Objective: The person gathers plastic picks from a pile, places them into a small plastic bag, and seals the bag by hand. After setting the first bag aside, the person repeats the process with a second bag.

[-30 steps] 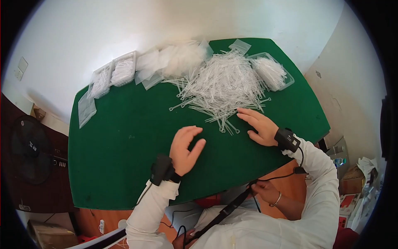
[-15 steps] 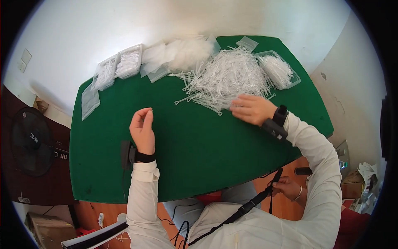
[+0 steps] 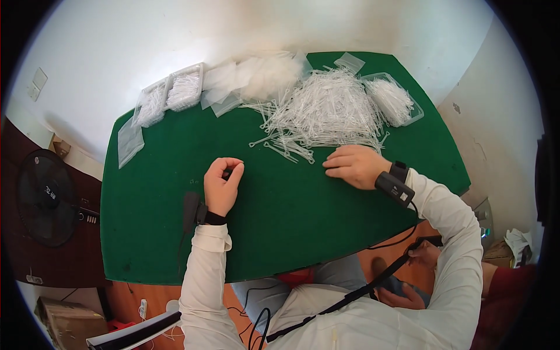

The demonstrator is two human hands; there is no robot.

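Note:
A large heap of thin clear plastic picks with looped ends lies toward the far side of the green-covered table. Just in front of its near right edge, my right hand rests palm down, open, its fingers stretched out side by side. Further left, over bare green cloth, my left hand is closed, fingers curled with the thumb near the forefinger. Whatever it may hold is hidden or too small to make out. A few loose picks lie between the two hands, nearer the heap.
Clear trays of picks stand at the back left and right. Empty clear bags lie behind the heap, another bag at the left edge. A co-worker's hand is by a black strap below the table's right edge.
My left hand has moved right. My right hand has drawn slightly back from the heap, and the picks at its near edge have shifted. The co-worker's hand and strap have moved right.

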